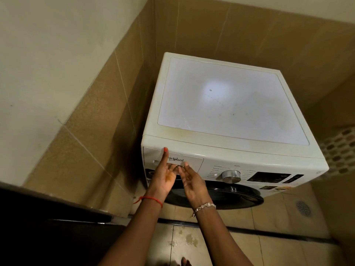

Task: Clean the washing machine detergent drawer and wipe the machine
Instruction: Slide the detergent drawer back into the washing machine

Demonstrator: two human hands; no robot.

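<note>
The detergent drawer [194,163] of the washing machine [230,100] is gripped by the left hand [165,176]. Its thumb is pressed on the drawer face above the fingers [171,167], which are hooked into the handle recess. The right hand [192,182] is held just beside them, fingertips at the recess. A dial [231,176] is seen to their right.

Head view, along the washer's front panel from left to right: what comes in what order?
detergent drawer → control dial → dark display → button strip. The left hand and right hand overlap the drawer, so they are left out.
</note>
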